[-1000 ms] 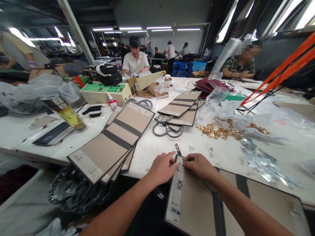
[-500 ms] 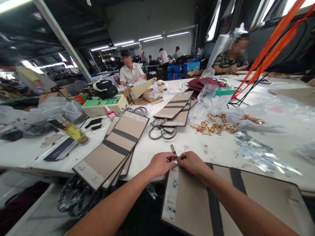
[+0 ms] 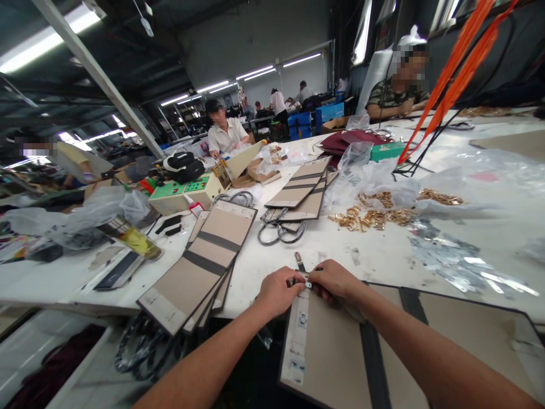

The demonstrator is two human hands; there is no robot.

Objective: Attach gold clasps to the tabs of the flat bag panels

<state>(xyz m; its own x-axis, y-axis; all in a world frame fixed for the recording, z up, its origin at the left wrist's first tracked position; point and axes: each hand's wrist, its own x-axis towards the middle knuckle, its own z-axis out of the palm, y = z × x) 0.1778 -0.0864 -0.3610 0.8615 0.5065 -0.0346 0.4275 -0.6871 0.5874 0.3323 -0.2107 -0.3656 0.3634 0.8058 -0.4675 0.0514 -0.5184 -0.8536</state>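
A small silvery metal plate [image 3: 307,284] shows between my fingertips at the top left corner of a beige bag panel [image 3: 336,346] with dark strips. My left hand [image 3: 279,291] is closed in a pinch on the plate from the left. From the right, my right hand [image 3: 336,282] pinches at the same spot, its lower fingers curled over the panel; what lies between its fingertips is partly hidden. Just beyond the fingers, a gold clasp [image 3: 299,260] on a dark tab sticks out past the panel's edge. Lower down the panel's pale strip sits another metal fitting [image 3: 302,320].
Stacked beige panels [image 3: 200,264] lie to the left, others [image 3: 298,193] farther back. Gold clasps [image 3: 370,218] and flat metal plates [image 3: 464,261] are heaped at right. A tumbler [image 3: 138,241] and a machine [image 3: 187,193] stand at left. Orange straps [image 3: 451,85] hang at right. Co-workers sit beyond.
The view has shifted slightly. My hands stay at the panel's corner, and the silvery plate between the fingertips shows more plainly now. My right fingers have moved a little.
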